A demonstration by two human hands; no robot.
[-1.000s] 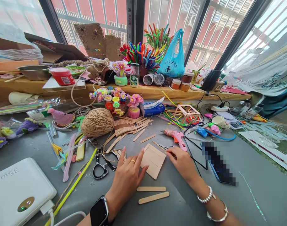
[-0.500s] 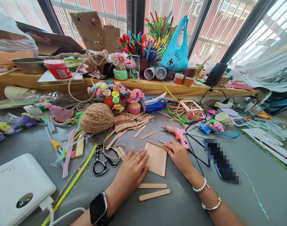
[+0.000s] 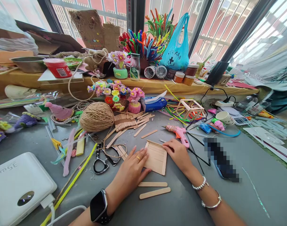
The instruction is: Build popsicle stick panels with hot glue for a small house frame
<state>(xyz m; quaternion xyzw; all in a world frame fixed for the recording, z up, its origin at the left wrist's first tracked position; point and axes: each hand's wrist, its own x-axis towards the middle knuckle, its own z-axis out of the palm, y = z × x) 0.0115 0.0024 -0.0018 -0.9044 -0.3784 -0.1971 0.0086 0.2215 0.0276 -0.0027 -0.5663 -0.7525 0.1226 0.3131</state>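
A flat panel of glued wooden craft sticks (image 3: 156, 157) lies on the grey table (image 3: 176, 204) in front of me. My left hand (image 3: 131, 171), with a ring and a watch on the wrist, rests on the panel's left edge, fingers spread and pressing down. My right hand (image 3: 178, 153), with bracelets on the wrist, holds the panel's upper right corner between its fingertips. Two loose craft sticks (image 3: 154, 189) lie just below the panel. A pink glue gun (image 3: 178, 132) lies beyond my right hand.
Scissors (image 3: 101, 161) and a ball of twine (image 3: 97, 116) sit to the left, more craft sticks (image 3: 129, 124) behind. A white power bank (image 3: 17, 185) is at the near left, a phone (image 3: 220, 160) at the right. A stick-frame cube (image 3: 190, 109) and pipe-cleaner flowers (image 3: 117, 95) stand behind.
The panel has turned from a slanted to a more upright position. My right hand moved from beside it onto its top right corner; my left hand slid onto its left edge.
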